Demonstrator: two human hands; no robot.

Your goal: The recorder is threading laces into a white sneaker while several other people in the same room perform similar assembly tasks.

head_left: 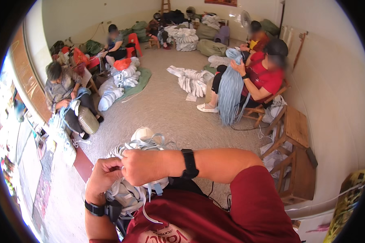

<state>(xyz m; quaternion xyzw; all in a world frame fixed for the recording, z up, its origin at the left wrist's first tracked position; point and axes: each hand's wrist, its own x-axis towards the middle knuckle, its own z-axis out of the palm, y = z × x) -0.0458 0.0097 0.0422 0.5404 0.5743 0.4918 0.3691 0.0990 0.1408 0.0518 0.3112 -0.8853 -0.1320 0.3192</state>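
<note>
My left hand (103,179) and my right hand (150,166) meet in front of my lap, fingers closed and almost touching. What they pinch is hidden behind the fingers and the back of my right hand. Pale grey-white laces (152,139) loop up just beyond my right hand. One loose lace (145,211) hangs down over my dark red shirt. Under and behind both hands lies a bundle of white and grey pieces (123,195) that look like shoe uppers. A small blue tag-like piece (158,189) shows below my right wrist.
On the right sits a person in red (265,79) with a long hank of light blue laces (231,95). Wooden stools (298,127) stand near the right wall. Another person (63,87) works at left. White stacks (192,81) lie on the floor; several people sit farther back.
</note>
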